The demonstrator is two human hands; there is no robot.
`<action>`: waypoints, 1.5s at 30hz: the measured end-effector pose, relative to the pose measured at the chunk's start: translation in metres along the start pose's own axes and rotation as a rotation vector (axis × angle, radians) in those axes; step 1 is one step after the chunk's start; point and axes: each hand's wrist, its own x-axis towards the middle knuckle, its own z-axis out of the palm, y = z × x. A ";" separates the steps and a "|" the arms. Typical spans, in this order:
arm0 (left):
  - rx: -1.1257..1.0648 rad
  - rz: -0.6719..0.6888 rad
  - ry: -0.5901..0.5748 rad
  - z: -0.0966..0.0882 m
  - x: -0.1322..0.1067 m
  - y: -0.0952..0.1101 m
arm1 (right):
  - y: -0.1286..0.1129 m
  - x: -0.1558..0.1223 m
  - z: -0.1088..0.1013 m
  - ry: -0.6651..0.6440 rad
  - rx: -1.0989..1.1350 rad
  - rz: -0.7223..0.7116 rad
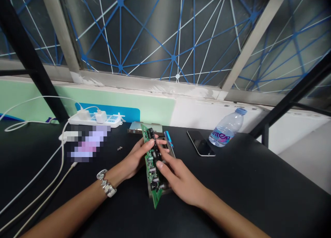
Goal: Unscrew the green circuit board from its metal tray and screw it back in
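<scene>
A green circuit board [150, 172] with black and white components stands tilted on its edge in the middle of the desk. My left hand [137, 155] is closed around its far part, with the thumb over the component side. From the right, my right hand [178, 174] grips the board's components between thumb and fingers. Beneath and behind the board sits a grey metal casing [169, 187], mostly hidden by the board and my right hand. A blue pen-like tool [168, 139] lies along the far right side of the casing.
Several small screws [119, 148] lie left of my hands. A metal cover plate [134, 127] rests near the wall. Farther left are a white power strip [111, 119], cables [62, 152] and a blurred-out object [89, 145]. A phone [201, 143] and a water bottle [227, 127] stand right.
</scene>
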 end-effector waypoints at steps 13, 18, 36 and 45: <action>0.107 0.027 0.109 0.003 0.000 0.003 | -0.009 -0.005 -0.004 -0.117 0.057 -0.044; 0.200 0.063 0.181 0.003 0.002 0.002 | -0.010 -0.005 -0.002 -0.123 0.123 -0.002; 0.289 0.109 0.251 -0.002 0.006 0.014 | -0.001 0.002 -0.018 -0.125 0.340 0.137; 0.398 0.113 0.321 0.004 0.008 0.015 | -0.004 0.005 -0.019 -0.111 0.366 0.179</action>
